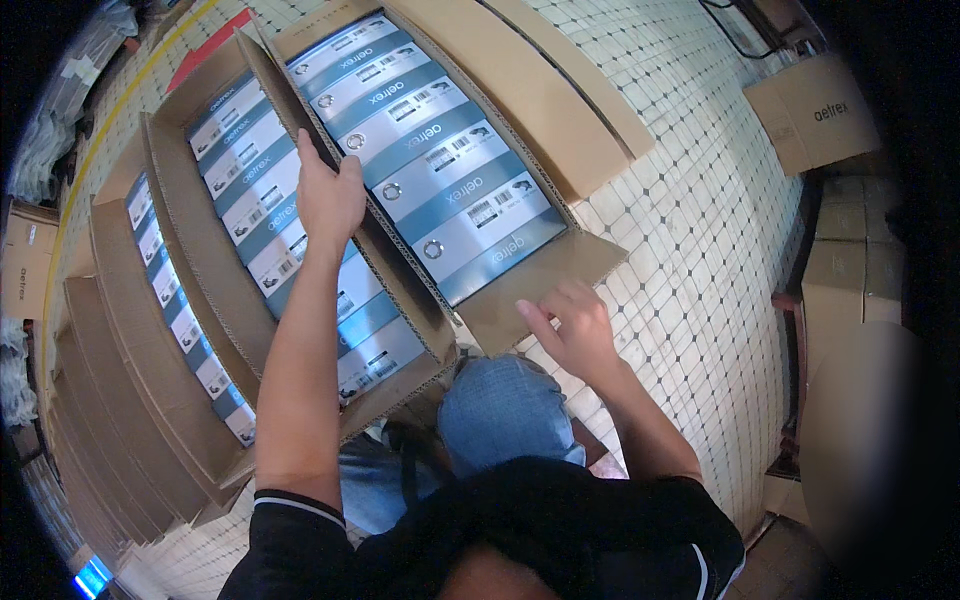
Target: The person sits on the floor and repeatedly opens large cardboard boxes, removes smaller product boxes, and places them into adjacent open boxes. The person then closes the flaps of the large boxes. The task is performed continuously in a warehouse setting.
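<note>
My left hand (332, 195) is closed over the upright cardboard flap between two open cartons, its thumb and forefinger on either side of the edge. On its right stands an open carton (470, 310) packed with a row of blue-and-white shoe boxes (430, 140). The carton to its left holds more such shoe boxes (270, 215), partly hidden by my forearm. My right hand (572, 325) hovers at the near end of the right carton, close to its folded-out end flap (590, 262). Its fingers curl loosely with the thumb apart, and nothing shows in it.
Further left, a carton of shoe boxes (180, 290) and several brown cartons (110, 400) stand in a row. A long flap (560, 110) spreads along the right carton's far side. Tiled floor (700, 250) lies to the right, with closed cartons (815, 115) beyond.
</note>
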### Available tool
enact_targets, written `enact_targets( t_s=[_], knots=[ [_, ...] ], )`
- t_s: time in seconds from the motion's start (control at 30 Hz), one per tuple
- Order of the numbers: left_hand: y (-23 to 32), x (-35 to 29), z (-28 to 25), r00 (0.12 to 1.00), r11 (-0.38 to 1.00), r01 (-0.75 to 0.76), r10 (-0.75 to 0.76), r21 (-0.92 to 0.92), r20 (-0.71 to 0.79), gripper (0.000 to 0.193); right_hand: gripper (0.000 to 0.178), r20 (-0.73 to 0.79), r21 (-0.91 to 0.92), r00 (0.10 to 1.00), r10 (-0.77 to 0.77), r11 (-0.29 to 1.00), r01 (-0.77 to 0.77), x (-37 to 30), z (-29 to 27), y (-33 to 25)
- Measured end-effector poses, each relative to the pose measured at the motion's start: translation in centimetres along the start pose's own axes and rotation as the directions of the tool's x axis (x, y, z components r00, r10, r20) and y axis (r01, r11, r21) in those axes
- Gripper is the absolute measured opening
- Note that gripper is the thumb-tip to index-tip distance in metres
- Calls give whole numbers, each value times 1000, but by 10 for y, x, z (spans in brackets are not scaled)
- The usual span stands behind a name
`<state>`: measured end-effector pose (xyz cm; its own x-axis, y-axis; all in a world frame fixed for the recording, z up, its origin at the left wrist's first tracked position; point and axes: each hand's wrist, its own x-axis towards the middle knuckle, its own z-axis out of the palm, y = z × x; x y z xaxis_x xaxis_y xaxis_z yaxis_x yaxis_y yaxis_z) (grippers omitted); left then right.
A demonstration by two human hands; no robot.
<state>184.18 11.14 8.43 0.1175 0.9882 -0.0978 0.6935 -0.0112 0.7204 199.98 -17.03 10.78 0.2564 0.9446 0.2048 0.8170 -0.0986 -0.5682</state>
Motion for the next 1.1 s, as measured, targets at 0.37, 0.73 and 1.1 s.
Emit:
enact_targets(
  t_s=[0.37,0.73,1.1],
  knots=[
    [-2,1,0,1000,1000,8,-8,-16,5,79,27,-69,-24,996,-48,999,47,-5,6,2],
    [6,26,-3,999,992,-47,48,117,-8,87,28,-41,-111,994,-105,989,100,8,12,-4],
    [-3,177,-4,985,986,-59,83,154,-153,54,33,227,-189,961,161,975,-119,54,14,-6]
  ],
)
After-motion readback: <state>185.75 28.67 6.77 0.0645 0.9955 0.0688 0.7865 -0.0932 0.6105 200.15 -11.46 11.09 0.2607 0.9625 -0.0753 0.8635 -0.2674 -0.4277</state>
